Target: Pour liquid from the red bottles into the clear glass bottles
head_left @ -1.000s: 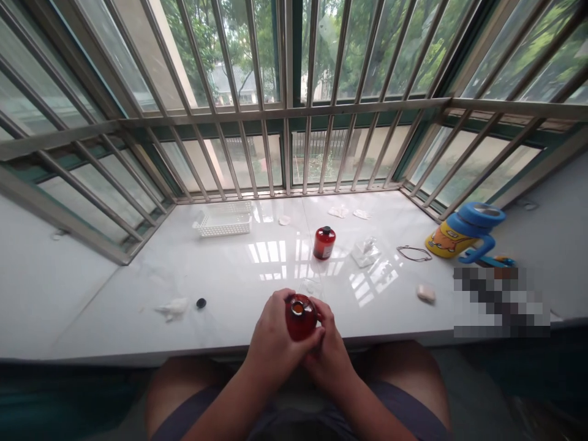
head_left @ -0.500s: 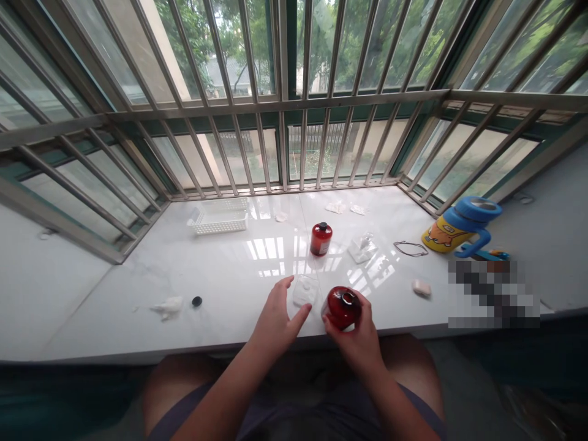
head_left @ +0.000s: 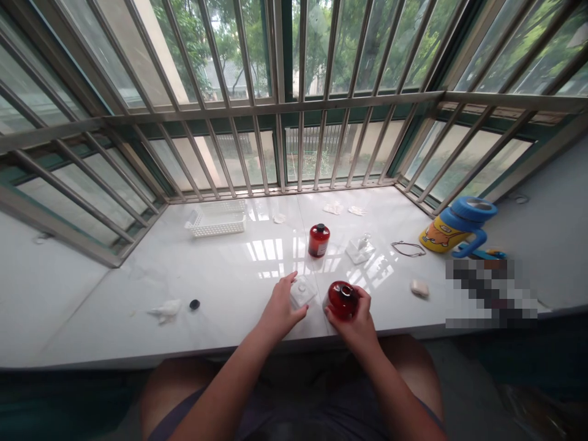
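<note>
My right hand (head_left: 356, 315) is wrapped around a dark red glass bottle (head_left: 340, 299), whose round mouth is uncapped and faces up. Just left of it, my left hand (head_left: 282, 306) has its thumb and fingers around a clear square glass bottle (head_left: 303, 293), touching its edges near the counter. A second red bottle (head_left: 318, 241), with a black stopper and a pale label, stands upright behind them. Another clear square bottle (head_left: 361, 248) with a stopper-like top is to its right. A small black cap (head_left: 195, 304) lies far to the left.
Crumpled white tissue (head_left: 166, 311) lies beside the cap. A white perforated basket (head_left: 217, 219) is at the back left. To the right are a cord loop (head_left: 408, 248), a pale small block (head_left: 419, 288) and a blue-yellow jug (head_left: 458, 225). Metal window bars enclose the white counter (head_left: 248, 282).
My left hand has closed in on the clear square bottle, which now sits turned at an angle. My right hand keeps the red bottle, moved slightly up and tilted less.
</note>
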`<state>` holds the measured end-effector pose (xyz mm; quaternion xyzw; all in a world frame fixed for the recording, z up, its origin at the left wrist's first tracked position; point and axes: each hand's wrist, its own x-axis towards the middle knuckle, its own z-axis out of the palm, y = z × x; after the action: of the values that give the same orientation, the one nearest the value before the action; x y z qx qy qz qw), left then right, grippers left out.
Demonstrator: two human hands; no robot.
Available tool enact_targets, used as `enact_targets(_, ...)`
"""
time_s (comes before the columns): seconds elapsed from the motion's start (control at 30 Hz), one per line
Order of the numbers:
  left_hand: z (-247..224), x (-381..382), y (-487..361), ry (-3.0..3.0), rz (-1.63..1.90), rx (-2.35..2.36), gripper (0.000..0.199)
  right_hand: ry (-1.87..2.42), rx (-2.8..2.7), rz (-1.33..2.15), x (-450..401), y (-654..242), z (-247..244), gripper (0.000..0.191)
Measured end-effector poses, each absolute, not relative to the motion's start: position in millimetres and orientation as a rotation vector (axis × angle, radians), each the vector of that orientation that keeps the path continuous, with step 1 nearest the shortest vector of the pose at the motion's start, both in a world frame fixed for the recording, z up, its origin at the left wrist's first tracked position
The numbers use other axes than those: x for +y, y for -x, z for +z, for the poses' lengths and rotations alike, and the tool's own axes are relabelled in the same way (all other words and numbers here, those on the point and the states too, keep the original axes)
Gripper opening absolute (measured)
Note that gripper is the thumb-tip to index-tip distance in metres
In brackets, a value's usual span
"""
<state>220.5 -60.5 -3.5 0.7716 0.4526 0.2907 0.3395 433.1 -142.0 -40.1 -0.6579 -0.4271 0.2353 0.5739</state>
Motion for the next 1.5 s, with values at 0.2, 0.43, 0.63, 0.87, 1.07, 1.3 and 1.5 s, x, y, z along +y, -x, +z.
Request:
enact_targets(0.2, 15, -63, -164, -2.068, 0.623, 1.069, 0.091, 1.433, -1.128, 0.595, -139, -439, -44, 0.085)
enact_targets(0.43, -4, -64, -163, -1.861, 0.692, 1.333, 0.107, 1.558, -0.896, 0.443, -138, -415, -51, 0.101)
enact_targets(0.63, -6, -68, -176, -1.821, 0.751, 1.385, 0.070, 1.655, -0.818, 0.373, -129, -402, -45, 0.103)
enact_targets(0.87, 11, -84, -161, -1.792, 0.797, 1.323, 0.070, 1.603, -1.098, 0.461, -130, -412, -27, 0.079)
enact_targets(1.07, 29, -99, -153, -1.890, 0.832, 1.237, 0.073, 1.421, -1.582, 0.228, -130, -422, -11, 0.067)
enact_targets(1.3, 37, -106, -154, -1.901, 0.868, 1.232, 0.071, 1.359, -1.873, -0.007, -123, -428, 4, 0.066)
enact_targets(1.5, 34, -108, -157, -1.875, 0.879, 1.210, 0.071, 1.348, -1.984, -0.102, -121, -431, 12, 0.060)
